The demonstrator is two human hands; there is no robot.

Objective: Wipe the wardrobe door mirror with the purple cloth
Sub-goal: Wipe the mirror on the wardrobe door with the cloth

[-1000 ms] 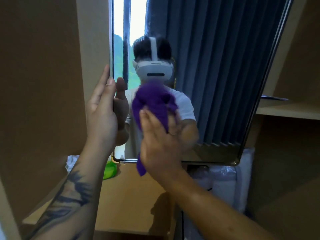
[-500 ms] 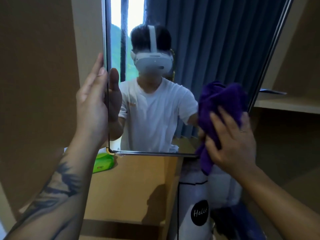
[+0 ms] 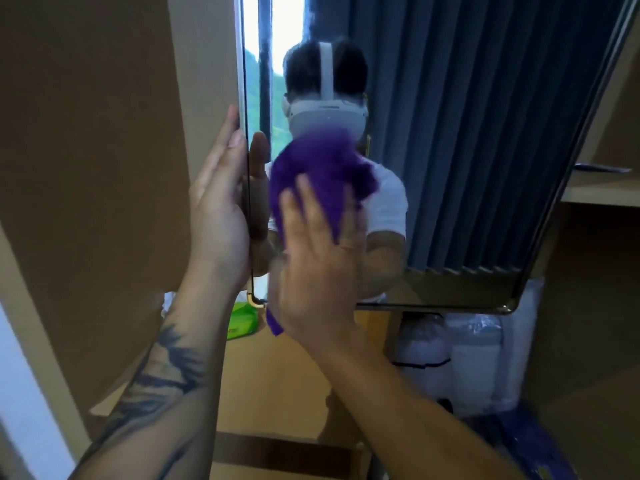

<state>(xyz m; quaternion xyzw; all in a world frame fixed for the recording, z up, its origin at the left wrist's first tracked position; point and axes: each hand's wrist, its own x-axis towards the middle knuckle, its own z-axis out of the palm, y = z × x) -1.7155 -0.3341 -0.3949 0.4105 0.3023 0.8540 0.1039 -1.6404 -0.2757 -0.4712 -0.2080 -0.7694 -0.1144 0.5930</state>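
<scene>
The wardrobe door mirror (image 3: 450, 150) hangs in front of me and reflects a person in a white shirt and dark blue curtains. The purple cloth (image 3: 322, 168) is bunched against the glass left of centre. My right hand (image 3: 315, 265) presses it flat with straight fingers, blurred by motion. A tail of the cloth hangs below my palm. My left hand (image 3: 218, 209) rests with straight fingers along the mirror's left edge, at mid height.
A brown wardrobe panel (image 3: 86, 133) stands close on the left. Below the mirror lies a wooden surface (image 3: 294, 375) with a green pack (image 3: 242, 320). White plastic-wrapped bundles (image 3: 478, 355) sit at lower right, under a wooden shelf (image 3: 599, 192).
My right hand swept the cloth from left of centre to the mirror's lower right edge and back to left of centre. My left hand stayed on the left edge.
</scene>
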